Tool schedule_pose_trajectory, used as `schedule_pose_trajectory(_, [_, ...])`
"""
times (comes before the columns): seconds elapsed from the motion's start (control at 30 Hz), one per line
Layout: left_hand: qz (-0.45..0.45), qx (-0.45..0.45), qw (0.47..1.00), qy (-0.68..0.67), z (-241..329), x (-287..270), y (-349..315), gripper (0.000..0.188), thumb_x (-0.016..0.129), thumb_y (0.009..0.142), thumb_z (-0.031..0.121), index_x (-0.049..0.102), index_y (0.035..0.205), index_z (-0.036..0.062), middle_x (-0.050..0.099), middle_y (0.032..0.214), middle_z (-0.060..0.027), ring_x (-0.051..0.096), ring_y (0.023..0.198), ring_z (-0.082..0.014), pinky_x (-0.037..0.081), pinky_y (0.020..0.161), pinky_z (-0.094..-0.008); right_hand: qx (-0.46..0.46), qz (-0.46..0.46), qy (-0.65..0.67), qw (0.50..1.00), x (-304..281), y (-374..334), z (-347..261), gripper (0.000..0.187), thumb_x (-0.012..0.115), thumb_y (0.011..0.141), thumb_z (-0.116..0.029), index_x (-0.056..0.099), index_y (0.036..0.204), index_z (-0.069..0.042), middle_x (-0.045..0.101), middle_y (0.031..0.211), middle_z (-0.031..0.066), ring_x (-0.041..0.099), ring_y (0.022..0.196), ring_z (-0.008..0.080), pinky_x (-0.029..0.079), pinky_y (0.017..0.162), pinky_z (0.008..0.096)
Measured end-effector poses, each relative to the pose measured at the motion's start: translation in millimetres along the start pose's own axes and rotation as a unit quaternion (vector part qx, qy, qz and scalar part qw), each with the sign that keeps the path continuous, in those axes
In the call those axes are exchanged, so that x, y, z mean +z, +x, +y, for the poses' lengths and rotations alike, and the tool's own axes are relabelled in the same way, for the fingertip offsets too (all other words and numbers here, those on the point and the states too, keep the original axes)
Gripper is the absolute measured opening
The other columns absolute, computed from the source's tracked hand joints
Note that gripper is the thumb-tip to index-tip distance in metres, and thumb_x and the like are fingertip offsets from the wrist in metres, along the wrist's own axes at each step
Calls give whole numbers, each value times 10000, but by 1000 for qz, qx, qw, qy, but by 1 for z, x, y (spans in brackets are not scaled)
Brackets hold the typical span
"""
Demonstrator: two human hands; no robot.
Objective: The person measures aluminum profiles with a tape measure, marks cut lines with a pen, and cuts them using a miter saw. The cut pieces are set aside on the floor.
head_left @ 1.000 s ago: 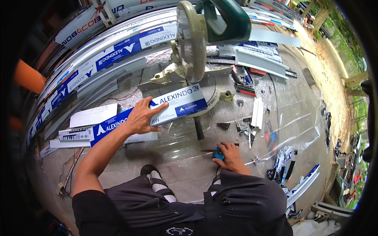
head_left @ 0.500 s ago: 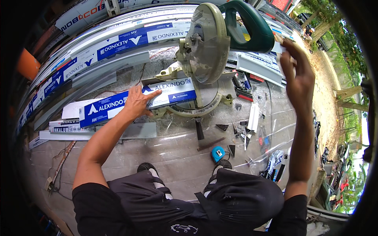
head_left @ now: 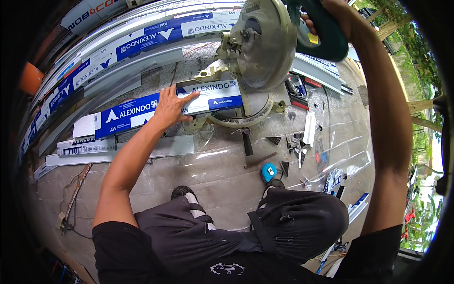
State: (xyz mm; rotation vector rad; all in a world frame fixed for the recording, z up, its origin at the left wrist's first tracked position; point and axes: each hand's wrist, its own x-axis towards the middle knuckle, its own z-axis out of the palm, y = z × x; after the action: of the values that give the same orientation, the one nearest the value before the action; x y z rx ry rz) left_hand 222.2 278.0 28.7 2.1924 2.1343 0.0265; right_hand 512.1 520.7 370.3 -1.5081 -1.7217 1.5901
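Observation:
My left hand (head_left: pixel 169 107) holds a long metal profile (head_left: pixel 127 110) wrapped in blue and white film, its fingers over the far edge and its thumb at the near edge. The profile's right end lies on the base of a mitre saw (head_left: pixel 250 113). Above that base, the saw's round blade guard (head_left: pixel 267 45) is raised, apart from the profile. At the upper right my right hand (head_left: pixel 341 13) is closed around the dark green saw handle (head_left: pixel 335 45); fingertips show inside the handle's loop. The saw's trigger is hidden.
Stacked film-covered profiles (head_left: pixel 151 40) run along the far left. A pale profile (head_left: pixel 123 152) lies nearer me. Small black offcuts (head_left: pixel 273 140) and a white strip (head_left: pixel 309 130) litter the floor at right. A blue tape measure (head_left: pixel 269 173) sits by my right foot. Left lies a cord (head_left: pixel 71 226).
My right hand has moved up and closed on the saw handle, where before it hung beside it. My left hand stays on the profile, its fingers now further over the far edge.

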Motion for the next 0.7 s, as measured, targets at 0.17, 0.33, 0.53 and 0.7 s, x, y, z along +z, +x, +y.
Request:
schedule_pose_trajectory(0.17, [-36,-14,999,-31,4,-5,4,1002,948,651,504,488,1541,481,457,1465,-321,451,1365,-443,363,1143,-505,-80,110,-43,990,12,-27,50,481,441,1109,-512,582,1106,-52,656,756,54,625,547,125,558,508,299])
schedule_pose_trajectory(0.33, [7,-24,999,20,9,3,2,1026,920,635,584,449,1544,524,484,1438,-308,453,1348,-426,333,1107,-540,-62,146,27,987,31,-53,97,548,488,1083,-551,635,1010,-28,690,783,89,653,568,145,560,531,320])
schedule_pose_trajectory(0.53, [-20,-41,999,6,10,5,5,1028,918,646,570,430,1549,540,477,1444,-285,438,1360,-423,332,1109,-535,-86,160,75,980,44,-66,139,575,501,1073,-577,646,979,-28,689,766,81,653,557,140,541,498,301])
schedule_pose_trajectory(0.7, [-19,-43,999,20,11,5,5,1036,908,658,582,401,1561,554,478,1445,-277,437,1366,-415,354,1097,-513,-98,164,98,977,50,-69,157,567,514,1070,-570,648,965,-30,685,752,76,650,545,140,533,475,288])
